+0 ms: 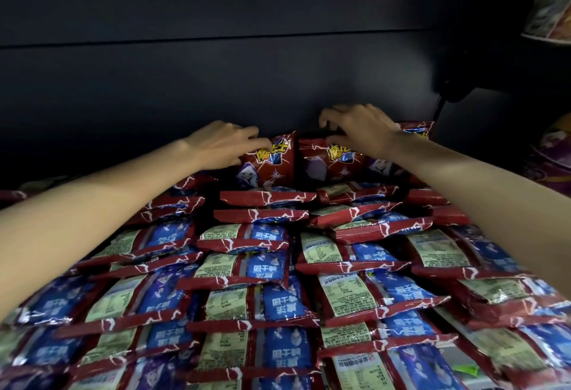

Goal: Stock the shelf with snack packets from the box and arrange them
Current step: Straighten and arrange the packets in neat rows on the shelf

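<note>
Several rows of red and blue snack packets (247, 269) lie overlapped on the shelf, backs up. At the back, upright red packets face me. My left hand (222, 145) grips the top left corner of one upright red packet (268, 164). My right hand (361, 128) rests fingers-down on the top of the neighbouring upright red packet (327, 161), with further upright packets (417, 130) behind my wrist. Both forearms reach in over the stock. The box is out of view.
The dark back wall (216, 80) of the shelf rises right behind the upright packets. Colourful cup-shaped goods (553, 155) stand at the right edge, and another hangs at the top right (550, 19). A black bracket (454, 93) sits at the back right.
</note>
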A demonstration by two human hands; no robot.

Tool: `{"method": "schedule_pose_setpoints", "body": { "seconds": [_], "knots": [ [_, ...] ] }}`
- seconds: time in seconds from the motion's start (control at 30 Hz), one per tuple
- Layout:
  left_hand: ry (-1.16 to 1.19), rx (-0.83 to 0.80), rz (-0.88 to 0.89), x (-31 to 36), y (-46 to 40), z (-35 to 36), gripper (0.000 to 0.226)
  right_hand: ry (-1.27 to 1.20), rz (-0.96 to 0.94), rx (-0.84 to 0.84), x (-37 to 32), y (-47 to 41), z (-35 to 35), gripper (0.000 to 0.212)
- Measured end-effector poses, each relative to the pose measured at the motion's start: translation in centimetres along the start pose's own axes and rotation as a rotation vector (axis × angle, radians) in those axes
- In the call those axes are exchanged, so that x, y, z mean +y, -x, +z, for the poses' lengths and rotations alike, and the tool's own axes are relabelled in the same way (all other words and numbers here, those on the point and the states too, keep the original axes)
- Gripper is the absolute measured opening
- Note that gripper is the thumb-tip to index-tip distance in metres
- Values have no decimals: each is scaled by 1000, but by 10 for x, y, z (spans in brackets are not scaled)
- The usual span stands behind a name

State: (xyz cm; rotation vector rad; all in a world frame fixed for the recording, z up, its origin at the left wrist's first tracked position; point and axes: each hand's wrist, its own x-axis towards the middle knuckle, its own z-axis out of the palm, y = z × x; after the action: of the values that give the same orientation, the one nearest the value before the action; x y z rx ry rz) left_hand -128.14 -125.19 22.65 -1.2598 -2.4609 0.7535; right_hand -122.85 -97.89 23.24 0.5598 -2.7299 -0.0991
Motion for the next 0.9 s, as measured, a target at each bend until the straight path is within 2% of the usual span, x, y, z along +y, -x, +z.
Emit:
{"method": "schedule_pose_setpoints", "body": {
  "seconds": [0.13,0.23,0.33,0.43,0.53,0.6,0.67,0.73,0.8,0.9],
  "knots": [
    [-108,10,4,2,2,2,66,20,38,-95,-11,-10,7,22],
    [-122,103,13,0,4,12,68,108,46,-28,-17,-14,14,20],
    [-121,71,-4,-2,3,14,68,118,54,11,-21,-10,23,26],
    [86,-46,19,-11,5,1,62,108,29,22,-21,-4,26,37],
    [383,-75,11,-27,25,-17,41,37,-56,131,-25,1,15,32],
    [449,-6,-88,-35,50,-24,29,-41,-175,221,-36,-1,3,24],
    [445,179,-238,-35,83,-27,24,-90,-318,243,-56,-7,-9,25],
    [408,475,-339,-26,121,-27,18,-173,-401,165,-88,-16,-15,35],
    [323,646,-354,-13,157,-23,19,-280,-428,18,-126,-28,-16,48],
    [227,530,-245,1,189,-8,24,-284,-444,-108,-173,-50,-6,65]
  ]
}}
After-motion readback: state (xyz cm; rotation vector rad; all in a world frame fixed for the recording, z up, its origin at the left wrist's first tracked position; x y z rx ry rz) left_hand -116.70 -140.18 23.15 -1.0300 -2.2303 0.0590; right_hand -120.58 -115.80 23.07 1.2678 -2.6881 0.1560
